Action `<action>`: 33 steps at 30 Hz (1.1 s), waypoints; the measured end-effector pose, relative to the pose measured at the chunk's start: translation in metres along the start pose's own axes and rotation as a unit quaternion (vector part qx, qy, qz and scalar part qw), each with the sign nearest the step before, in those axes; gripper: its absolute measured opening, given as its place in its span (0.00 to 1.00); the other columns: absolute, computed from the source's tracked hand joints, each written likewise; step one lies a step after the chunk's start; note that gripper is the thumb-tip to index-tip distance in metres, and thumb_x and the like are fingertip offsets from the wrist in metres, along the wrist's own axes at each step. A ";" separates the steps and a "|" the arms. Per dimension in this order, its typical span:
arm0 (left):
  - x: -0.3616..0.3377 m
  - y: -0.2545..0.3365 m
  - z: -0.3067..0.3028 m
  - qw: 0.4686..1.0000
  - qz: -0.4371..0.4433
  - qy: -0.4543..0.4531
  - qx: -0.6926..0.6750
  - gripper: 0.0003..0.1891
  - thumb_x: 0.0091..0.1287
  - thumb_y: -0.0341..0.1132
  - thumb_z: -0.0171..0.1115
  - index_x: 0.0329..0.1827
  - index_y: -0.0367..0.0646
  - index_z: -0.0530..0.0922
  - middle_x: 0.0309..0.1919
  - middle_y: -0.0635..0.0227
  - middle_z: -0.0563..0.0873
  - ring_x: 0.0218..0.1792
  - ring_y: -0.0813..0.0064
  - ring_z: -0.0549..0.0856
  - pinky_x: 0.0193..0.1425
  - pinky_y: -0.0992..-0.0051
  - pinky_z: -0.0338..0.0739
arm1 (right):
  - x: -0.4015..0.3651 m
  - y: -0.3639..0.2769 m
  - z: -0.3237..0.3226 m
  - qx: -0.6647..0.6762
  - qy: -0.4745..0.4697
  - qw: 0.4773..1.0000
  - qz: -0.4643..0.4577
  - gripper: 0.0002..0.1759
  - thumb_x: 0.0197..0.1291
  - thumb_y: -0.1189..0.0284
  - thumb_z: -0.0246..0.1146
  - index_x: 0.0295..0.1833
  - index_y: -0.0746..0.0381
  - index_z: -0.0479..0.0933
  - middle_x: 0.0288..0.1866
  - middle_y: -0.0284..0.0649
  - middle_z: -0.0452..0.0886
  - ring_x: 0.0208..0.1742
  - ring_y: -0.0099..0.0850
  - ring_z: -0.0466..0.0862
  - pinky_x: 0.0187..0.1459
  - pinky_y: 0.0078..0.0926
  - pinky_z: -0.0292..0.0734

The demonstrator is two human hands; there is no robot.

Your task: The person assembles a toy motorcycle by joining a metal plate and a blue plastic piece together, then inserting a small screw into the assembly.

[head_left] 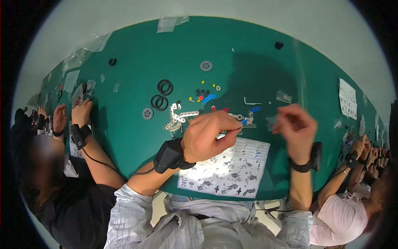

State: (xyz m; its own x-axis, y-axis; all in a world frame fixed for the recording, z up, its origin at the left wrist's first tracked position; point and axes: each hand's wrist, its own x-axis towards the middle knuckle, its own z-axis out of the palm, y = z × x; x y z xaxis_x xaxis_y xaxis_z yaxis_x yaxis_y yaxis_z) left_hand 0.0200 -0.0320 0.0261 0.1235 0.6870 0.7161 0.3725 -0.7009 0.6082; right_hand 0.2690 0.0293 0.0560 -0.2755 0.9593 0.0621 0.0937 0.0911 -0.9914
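My left hand [209,137] is over the top edge of a printed instruction sheet [217,176], its thumb and index finger pinched on a small blue piece [244,122]. Just beyond those fingertips are pale perforated metal parts [250,116] and another blue piece [255,109]. To the right, my right hand [297,128] is raised with curled fingers, thumb and forefinger close together. It is slightly blurred, and whatever it may hold cannot be made out. A clear plastic bag [271,123] lies beside its fingertips. My left hand hides part of the parts pile behind it.
White perforated strips [177,117], black tyre rings [165,87], grey wheels [206,66] and small yellow, red and black pieces lie on the green table [141,54]. An L-shaped hex key [252,102] lies farther right. People sit at both sides, a co-worker's hand [82,112] at left.
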 end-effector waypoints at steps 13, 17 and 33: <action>-0.011 0.006 0.015 0.991 -0.105 -0.030 -0.081 0.12 0.58 0.19 0.71 0.43 0.34 0.79 0.35 0.57 0.89 0.33 0.65 0.90 0.34 0.71 0.83 | -0.013 0.020 0.026 0.036 -0.096 0.992 -0.073 0.16 0.51 0.90 0.68 0.46 0.67 0.86 0.41 0.40 0.83 0.40 0.26 0.88 0.43 0.19 0.87; -0.013 0.012 0.021 0.975 -0.200 0.000 -0.097 0.10 0.61 0.20 0.71 0.43 0.34 0.79 0.34 0.58 0.89 0.31 0.69 0.89 0.34 0.72 0.82 | -0.013 0.020 0.024 -0.043 -0.070 0.986 -0.148 0.15 0.49 0.89 0.70 0.44 0.67 0.86 0.39 0.41 0.84 0.39 0.26 0.88 0.40 0.20 0.87; 0.003 0.012 0.011 0.947 -0.282 -0.115 -0.102 0.07 0.69 0.24 0.64 0.42 0.35 0.73 0.28 0.61 0.84 0.27 0.69 0.87 0.32 0.72 0.78 | -0.014 0.024 0.024 -0.050 -0.086 0.995 -0.014 0.11 0.49 0.86 0.72 0.41 0.68 0.85 0.36 0.37 0.84 0.35 0.19 0.86 0.35 0.15 0.82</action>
State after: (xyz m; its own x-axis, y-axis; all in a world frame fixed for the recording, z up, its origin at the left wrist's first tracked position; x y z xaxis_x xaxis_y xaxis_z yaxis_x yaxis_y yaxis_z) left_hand 0.0354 -0.0364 0.0315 0.1635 0.9703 0.1781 0.2573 -0.2162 0.9418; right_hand 0.2527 0.0116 0.0284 -0.4378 0.8970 0.0613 0.1754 0.1521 -0.9727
